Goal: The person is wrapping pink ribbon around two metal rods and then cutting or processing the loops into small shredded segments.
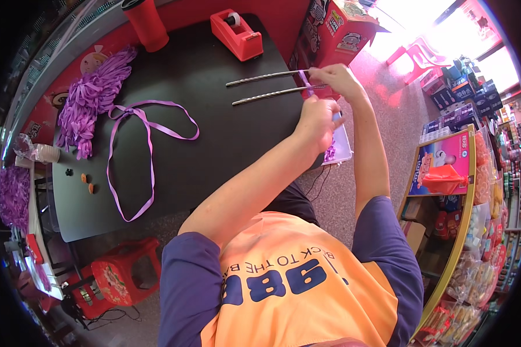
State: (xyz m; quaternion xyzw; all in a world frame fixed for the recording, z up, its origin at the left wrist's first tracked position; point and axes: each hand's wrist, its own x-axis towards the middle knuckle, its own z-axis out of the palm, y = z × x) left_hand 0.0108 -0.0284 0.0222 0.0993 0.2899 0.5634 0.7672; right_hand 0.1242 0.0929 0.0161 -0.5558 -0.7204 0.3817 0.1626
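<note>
Two twisted metal rods [266, 77] reach out over the right side of the black table, side by side with a gap between them. A purple ribbon [304, 80] spans across them close to my hands. My left hand [318, 121] is closed at the ribbon's lower end, thumb up beside the nearer rod. Just beyond it, my right hand [334, 80] is closed, fingertips by the farther rod; what they pinch is hidden. On the table lies a long looped purple ribbon [151, 144], knotted near a heap of purple ribbon bows or strips [92, 98].
A red tape dispenser [237, 37] and red cylinder [146, 23] stand at the table's far side. Stacked cups [45, 153] and small orange-brown pieces [91, 188] sit left. A white tray [342, 141] with purple scraps is below my hands. Red stools [118, 277] stand lower left; shelves right.
</note>
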